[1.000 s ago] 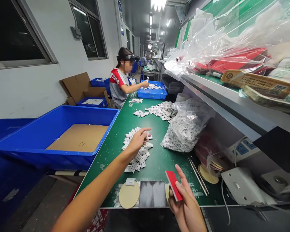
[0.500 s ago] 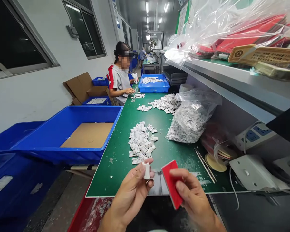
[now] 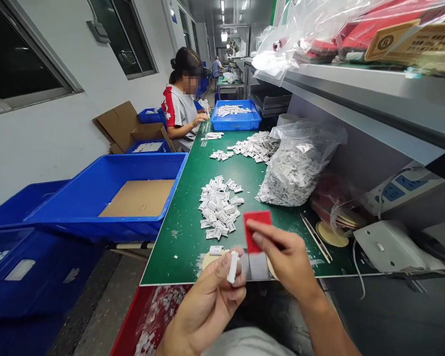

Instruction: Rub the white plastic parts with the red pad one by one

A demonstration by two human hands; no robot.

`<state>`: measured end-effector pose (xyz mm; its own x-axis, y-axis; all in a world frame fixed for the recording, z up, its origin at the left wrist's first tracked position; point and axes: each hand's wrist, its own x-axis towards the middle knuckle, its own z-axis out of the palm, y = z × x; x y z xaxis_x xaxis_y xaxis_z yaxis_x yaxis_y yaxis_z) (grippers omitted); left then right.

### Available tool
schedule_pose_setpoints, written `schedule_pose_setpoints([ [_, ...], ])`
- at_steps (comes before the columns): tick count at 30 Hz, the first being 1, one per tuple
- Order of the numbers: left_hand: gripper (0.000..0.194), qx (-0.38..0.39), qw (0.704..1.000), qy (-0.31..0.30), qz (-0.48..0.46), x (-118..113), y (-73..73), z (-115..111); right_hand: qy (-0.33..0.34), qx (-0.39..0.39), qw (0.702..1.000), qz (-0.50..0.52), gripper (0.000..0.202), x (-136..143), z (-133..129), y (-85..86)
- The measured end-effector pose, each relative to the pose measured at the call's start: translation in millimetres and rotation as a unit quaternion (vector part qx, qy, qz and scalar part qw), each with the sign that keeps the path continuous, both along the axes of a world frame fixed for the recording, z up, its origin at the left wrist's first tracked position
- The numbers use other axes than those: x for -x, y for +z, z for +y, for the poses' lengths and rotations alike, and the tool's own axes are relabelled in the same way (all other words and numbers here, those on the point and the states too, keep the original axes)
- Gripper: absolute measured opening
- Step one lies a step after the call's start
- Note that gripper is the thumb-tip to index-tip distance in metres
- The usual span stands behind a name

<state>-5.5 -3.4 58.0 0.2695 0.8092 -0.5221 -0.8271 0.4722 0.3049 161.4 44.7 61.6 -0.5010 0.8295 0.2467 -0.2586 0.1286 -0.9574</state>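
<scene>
Near the front edge of the green table [image 3: 185, 207], my left hand [image 3: 217, 291] pinches a small white plastic part [image 3: 233, 267] between thumb and fingers. To its right, my right hand [image 3: 285, 257] grips a flat red pad [image 3: 257, 232] by its edge, raised over the table. The pad and the white part are apart. Beyond my left hand lies a heap of white parts [image 3: 219, 207]. One loose white part [image 3: 215, 250] rests just behind my left fingers, on a pale round disc partly hidden by that hand.
A clear bag of white parts [image 3: 292, 173] stands right of the heap. Tweezers [image 3: 315, 237] and a white device [image 3: 389, 247] lie farther right. Blue bins [image 3: 107, 222] flank the table's left side. A person [image 3: 181, 104] sits beyond, near a blue tray [image 3: 236, 123].
The red pad has moved up and away from me, turning flatter to view. The white part has tilted in my left hand. The camera view has shifted, and the pale disc now shows.
</scene>
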Motion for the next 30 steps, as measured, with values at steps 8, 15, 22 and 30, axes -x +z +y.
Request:
schedule_pose_setpoints([
  [8,0.039,-0.083,0.99,0.024,0.115,2.1,-6.1,-4.4,-0.196,0.014,0.98,0.003,0.02,-6.5,3.8,-4.7],
  [15,0.033,-0.128,0.973,0.049,0.186,-0.5,-10.6,-6.2,-0.169,0.095,0.981,0.0,0.019,-3.4,-4.1,-4.5],
  [22,0.029,-0.149,0.947,0.104,0.264,-3.1,-15.9,-8.4,-0.183,0.152,0.971,0.032,0.019,3.3,-7.4,-10.9],
  [30,0.018,-0.273,0.785,0.298,0.47,-17.6,-14.3,-14.0,-0.218,0.144,0.965,0.021,0.019,16.5,-9.6,-2.0],
])
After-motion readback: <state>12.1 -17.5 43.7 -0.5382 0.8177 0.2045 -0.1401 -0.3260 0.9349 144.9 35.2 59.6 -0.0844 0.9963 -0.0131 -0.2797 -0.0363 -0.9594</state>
